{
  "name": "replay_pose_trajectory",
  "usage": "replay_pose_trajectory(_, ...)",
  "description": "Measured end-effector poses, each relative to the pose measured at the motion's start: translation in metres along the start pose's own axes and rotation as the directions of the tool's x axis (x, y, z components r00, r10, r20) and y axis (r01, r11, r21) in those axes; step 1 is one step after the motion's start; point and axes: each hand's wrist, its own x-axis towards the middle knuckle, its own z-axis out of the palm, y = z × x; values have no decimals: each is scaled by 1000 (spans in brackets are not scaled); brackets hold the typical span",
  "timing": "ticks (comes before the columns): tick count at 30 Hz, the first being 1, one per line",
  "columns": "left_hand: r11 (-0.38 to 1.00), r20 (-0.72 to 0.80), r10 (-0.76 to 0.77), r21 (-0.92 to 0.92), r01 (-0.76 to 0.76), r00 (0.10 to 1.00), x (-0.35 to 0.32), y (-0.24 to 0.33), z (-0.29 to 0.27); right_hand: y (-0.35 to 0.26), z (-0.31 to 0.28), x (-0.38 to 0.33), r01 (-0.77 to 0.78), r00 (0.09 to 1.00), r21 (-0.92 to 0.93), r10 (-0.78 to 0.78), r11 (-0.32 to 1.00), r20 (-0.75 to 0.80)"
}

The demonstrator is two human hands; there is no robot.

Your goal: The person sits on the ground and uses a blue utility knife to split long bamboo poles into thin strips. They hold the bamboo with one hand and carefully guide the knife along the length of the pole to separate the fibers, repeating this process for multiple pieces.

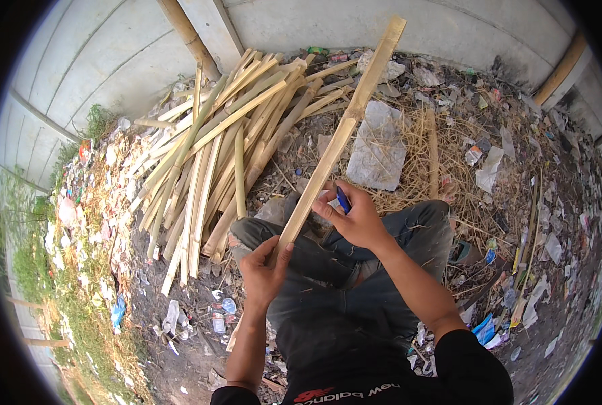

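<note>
Here, L hand (262,275) clasping slat (330,158), R hand (356,219) gripping blue tool (343,200), littered grnd (159,358), wall (301,27)

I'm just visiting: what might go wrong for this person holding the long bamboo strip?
A slip: the right hand holds a blue tool beside the bamboo strip, above the legs; if it's sharp, which I can't tell, it might cut one.
Splinters: the left hand grips the strip without a glove, so might get pricked.
Sliding: the piled strips lie crossed, so some might shift.
</note>
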Motion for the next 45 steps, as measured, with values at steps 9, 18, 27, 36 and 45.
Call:
replay_pose_trajectory(9, 998, 24, -22, -52, 23, 999, -2, 22, 5, -2, 14, -29, 1, 985, -322, 54, 947, 163)
replay_pose_trajectory(18, 995, -33, 90, 51, -88, 995, -5, 26, 8, 8, 28, -42, 195, 929, -495, 2, 847, 370)
replay_pose_trajectory(27, 993, 131, 49, 99, -62, 990, -30, 21, -4, 55, -48, 28, -88, 994, -540, 110, 837, 9)
replay_pose_trajectory(36, 985, 84, 157, 65, -162, 984, -28, 11, -1, 58, -74, 46, -112, 989, -599, 146, 793, 8)
replay_pose_trajectory(45, 998, 205, -43, 56, 32, 978, -53, -15, -31, 87, -130, 46, -136, 903, -300, -6, 944, -429)
